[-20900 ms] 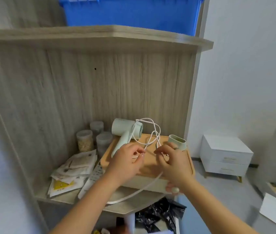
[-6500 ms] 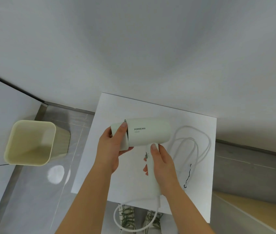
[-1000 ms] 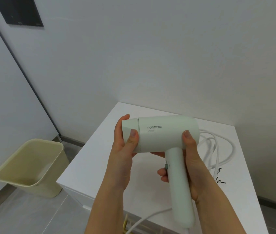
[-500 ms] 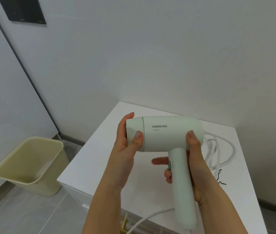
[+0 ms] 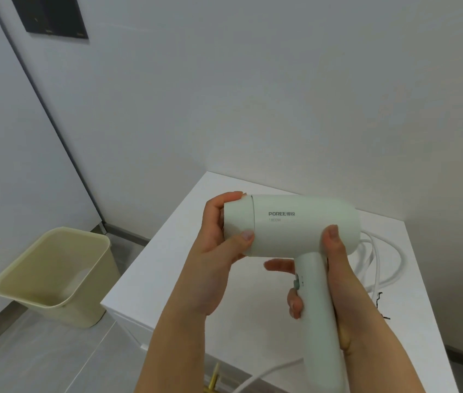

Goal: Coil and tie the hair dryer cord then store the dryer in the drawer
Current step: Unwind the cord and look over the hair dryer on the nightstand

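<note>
The left hand [image 5: 213,268] grips the hair dryer [image 5: 295,225] barrel, the right hand [image 5: 338,279] its handle. Loose cord [image 5: 377,265] lies behind it; a bin [image 5: 94,304] stands leftward.

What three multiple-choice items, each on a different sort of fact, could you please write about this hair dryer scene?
1. Where does the loose cord lie?
A on the white cabinet top, behind the hair dryer
B in a drawer
C wound round the handle

2. What colour is the bin?
A blue
B pale yellow
C black

3. How is the hair dryer held?
A in one hand only
B lying untouched
C the left hand grips its nozzle end, the right hand its handle

Answers:
1 A, since its white loops rest on the top beyond the dryer's rear end.
2 B, since its walls and rim are cream-yellow.
3 C, since both hands grip the dryer, held above the top.
</note>
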